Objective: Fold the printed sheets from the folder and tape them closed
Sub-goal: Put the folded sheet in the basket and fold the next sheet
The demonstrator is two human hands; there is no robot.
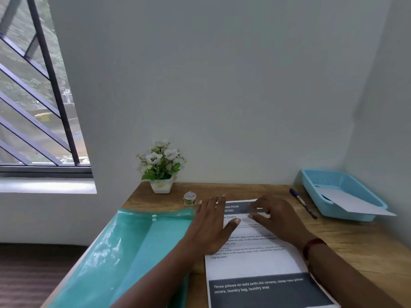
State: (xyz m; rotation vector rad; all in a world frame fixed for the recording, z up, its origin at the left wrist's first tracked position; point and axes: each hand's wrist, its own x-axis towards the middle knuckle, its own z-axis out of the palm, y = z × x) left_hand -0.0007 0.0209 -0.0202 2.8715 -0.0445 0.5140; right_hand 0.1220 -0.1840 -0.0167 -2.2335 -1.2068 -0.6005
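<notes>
A printed sheet (255, 263) with dark header and footer bands lies flat on the wooden desk (355, 245) in front of me. My left hand (211, 225) rests flat on the sheet's upper left part, fingers straight and spread. My right hand (275, 216) lies over the sheet's top edge, with its fingertips touching the paper near the dark header. A teal plastic folder (133, 252) lies to the left of the sheet, partly under my left forearm. A small roll of tape (190, 198) stands just beyond the folder, left of my left hand.
A white pot of artificial flowers (161, 167) stands at the back of the desk by the wall. A blue pen (303, 202) lies right of the sheet. A light blue tray (340, 192) holding a white paper sits at the back right. A barred window is at left.
</notes>
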